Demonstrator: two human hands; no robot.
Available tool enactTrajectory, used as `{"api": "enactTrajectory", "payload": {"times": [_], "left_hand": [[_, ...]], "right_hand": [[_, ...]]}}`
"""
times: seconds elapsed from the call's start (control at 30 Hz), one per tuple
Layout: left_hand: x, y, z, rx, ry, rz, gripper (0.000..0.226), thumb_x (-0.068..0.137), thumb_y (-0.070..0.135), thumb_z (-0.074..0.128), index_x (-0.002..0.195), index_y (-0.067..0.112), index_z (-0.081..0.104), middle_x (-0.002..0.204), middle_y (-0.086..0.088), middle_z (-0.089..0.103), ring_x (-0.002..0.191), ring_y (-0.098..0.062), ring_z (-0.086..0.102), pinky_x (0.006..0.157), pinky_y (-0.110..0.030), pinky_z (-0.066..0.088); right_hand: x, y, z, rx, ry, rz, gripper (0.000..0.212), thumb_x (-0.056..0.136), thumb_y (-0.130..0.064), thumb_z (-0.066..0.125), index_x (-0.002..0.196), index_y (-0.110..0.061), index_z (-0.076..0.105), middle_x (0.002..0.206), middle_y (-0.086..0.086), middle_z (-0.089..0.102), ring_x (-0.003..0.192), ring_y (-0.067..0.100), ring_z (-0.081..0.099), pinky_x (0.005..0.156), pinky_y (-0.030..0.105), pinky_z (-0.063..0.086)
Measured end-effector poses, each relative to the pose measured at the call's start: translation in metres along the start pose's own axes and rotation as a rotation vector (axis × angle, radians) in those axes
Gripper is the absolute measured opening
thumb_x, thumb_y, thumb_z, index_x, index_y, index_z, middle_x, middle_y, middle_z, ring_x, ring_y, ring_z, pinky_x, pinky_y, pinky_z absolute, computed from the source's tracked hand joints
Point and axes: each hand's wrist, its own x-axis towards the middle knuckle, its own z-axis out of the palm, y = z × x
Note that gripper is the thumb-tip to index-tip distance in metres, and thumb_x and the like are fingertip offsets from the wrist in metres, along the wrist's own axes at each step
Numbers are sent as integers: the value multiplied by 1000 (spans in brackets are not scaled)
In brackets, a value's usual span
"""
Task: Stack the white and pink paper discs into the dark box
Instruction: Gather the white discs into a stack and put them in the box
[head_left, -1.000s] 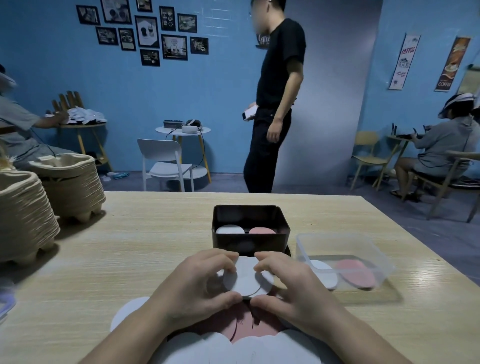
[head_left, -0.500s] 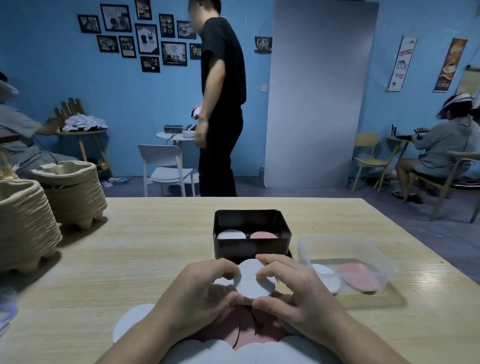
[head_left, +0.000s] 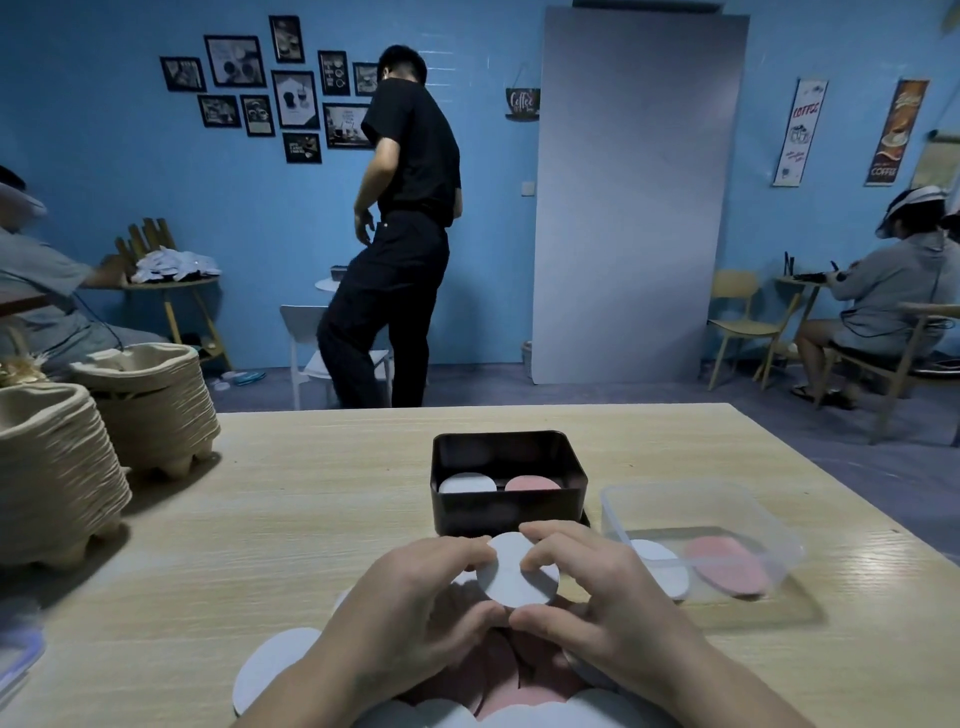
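Note:
Both my hands hold a white paper disc (head_left: 517, 571) tilted up just in front of the dark box (head_left: 509, 506). My left hand (head_left: 415, 608) pinches its left edge and my right hand (head_left: 597, 597) pinches its right edge. Inside the box lie a white disc (head_left: 466, 483) on the left and a pink disc (head_left: 532, 484) on the right. Under my wrists spreads a pile of loose white discs (head_left: 270, 670) and pink discs (head_left: 498, 675), partly hidden by my hands.
A clear plastic tub (head_left: 696, 545) right of the box holds a white and a pink disc. Two stacks of pulp trays (head_left: 78, 457) stand at the table's left. A person in black (head_left: 400, 234) walks beyond the table's far edge; seated people are at both sides.
My hands have lifted the white disc slightly and moved it toward the dark box. The person in black has walked from right to left behind the table and turned away.

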Motion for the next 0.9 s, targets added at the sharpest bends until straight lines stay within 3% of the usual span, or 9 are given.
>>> {"api": "enactTrajectory", "payload": {"times": [0.17, 0.27, 0.43, 0.63, 0.73, 0.9], "left_hand": [[-1, -1, 0, 36, 15, -7, 29, 87, 46, 71, 108, 29, 64, 111, 20, 68, 102, -2, 66, 80, -28, 55], [-1, -1, -1, 34, -2, -19, 30, 86, 45, 72, 111, 30, 63, 114, 22, 67, 102, -2, 65, 82, -29, 55], [-2, 0, -2, 4, -41, -25, 30, 88, 45, 72, 114, 33, 62, 116, 26, 65, 103, 1, 63, 83, -29, 55], [-4, 2, -2, 7, -92, -54, 35, 88, 51, 70, 118, 39, 58, 103, 31, 58, 90, 6, 56, 75, -21, 50], [-5, -2, -1, -5, -86, -91, 38, 89, 55, 64, 122, 40, 56, 113, 28, 61, 100, 8, 58, 83, -21, 51], [-4, -5, 0, 48, -135, -65, 29, 93, 53, 59, 114, 33, 62, 119, 20, 65, 109, -2, 58, 90, -31, 50]], "right_hand": [[1, 0, 0, 20, -48, 2, 29, 85, -49, 77, 102, -31, 63, 142, -9, 56, 141, -10, 37, 79, 19, 58], [0, 2, 0, -4, -86, 9, 29, 85, -50, 75, 105, -31, 64, 144, -11, 54, 141, -15, 34, 88, 12, 49], [-1, 3, -4, 94, -126, 76, 30, 81, -48, 81, 103, -35, 65, 139, -19, 54, 133, 0, 48, 83, 28, 60], [-4, -1, -7, 31, -130, 75, 26, 80, -49, 79, 97, -36, 64, 129, -26, 52, 128, 5, 52, 92, 30, 55], [-5, 1, -10, -51, -67, 60, 27, 81, -53, 76, 94, -34, 62, 127, -27, 54, 125, 1, 53, 94, 23, 48], [-4, 5, -9, -103, 5, 83, 25, 87, -52, 67, 93, -29, 61, 127, -18, 57, 124, -8, 49, 89, 8, 42]]}}
